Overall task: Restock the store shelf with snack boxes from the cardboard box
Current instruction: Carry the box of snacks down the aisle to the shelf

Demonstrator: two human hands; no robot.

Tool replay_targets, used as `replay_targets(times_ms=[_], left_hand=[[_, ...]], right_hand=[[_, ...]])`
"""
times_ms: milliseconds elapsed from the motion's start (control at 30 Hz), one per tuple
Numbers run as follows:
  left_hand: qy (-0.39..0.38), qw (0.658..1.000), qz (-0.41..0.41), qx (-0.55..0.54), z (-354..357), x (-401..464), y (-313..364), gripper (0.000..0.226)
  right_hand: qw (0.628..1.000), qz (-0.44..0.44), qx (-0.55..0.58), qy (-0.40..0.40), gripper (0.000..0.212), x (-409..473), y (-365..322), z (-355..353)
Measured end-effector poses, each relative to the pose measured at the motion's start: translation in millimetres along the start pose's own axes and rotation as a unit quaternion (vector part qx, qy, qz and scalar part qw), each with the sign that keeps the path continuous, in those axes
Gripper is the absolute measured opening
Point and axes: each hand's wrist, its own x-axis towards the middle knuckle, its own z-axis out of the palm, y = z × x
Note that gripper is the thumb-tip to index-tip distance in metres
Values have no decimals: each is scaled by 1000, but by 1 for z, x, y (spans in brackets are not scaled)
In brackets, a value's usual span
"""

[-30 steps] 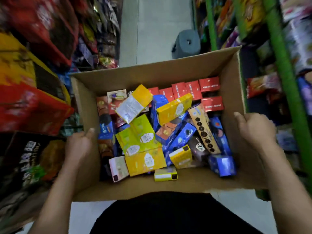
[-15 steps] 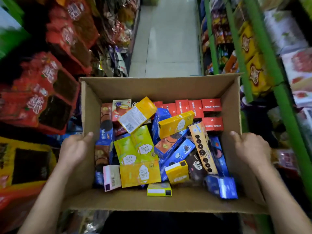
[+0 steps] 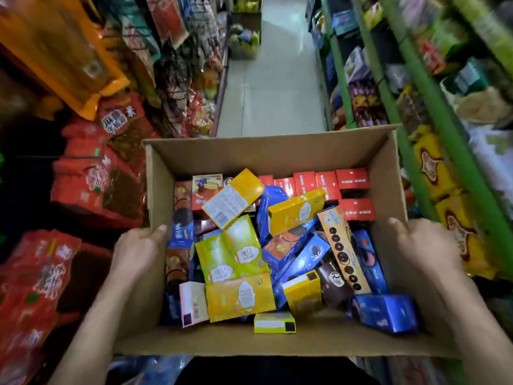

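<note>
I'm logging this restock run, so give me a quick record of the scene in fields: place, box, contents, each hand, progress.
place: store aisle, green shelf posts on the right
box: open cardboard box, carried in front of the person
contents: jumbled snack boxes; row of red boxes at the far wall
left hand: grips the box's left wall
right hand: grips the box's right wall
progress: no snack box in hand yet

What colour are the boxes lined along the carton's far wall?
Red boxes, clearest in the head view.

One cardboard box (image 3: 266, 154), seven red snack boxes (image 3: 352, 178), two hands (image 3: 136, 252)
</note>
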Motion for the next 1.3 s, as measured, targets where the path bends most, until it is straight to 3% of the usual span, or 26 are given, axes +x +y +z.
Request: replay_targets(times_ms=[167, 533, 767, 967, 1133, 1300], left_hand=[[-25, 999, 21, 5, -16, 102, 55, 44], [14, 998, 43, 32, 7, 340, 216, 41], [22, 999, 35, 23, 16, 461, 317, 49], [38, 999, 5, 10, 24, 566, 383, 43], [1, 1000, 11, -6, 35, 672, 433, 38], [-25, 998, -9, -53, 37, 779, 491, 37]], right_hand=[[1000, 12, 2, 21, 55, 84, -54, -25], [998, 58, 34, 3, 55, 323, -148, -53], [998, 36, 53, 25, 54, 474, -200, -90], [997, 42, 65, 24, 55, 597, -251, -108], [999, 37, 31, 12, 55, 710, -305, -116], [997, 45, -4, 61, 64, 808, -365, -132]])
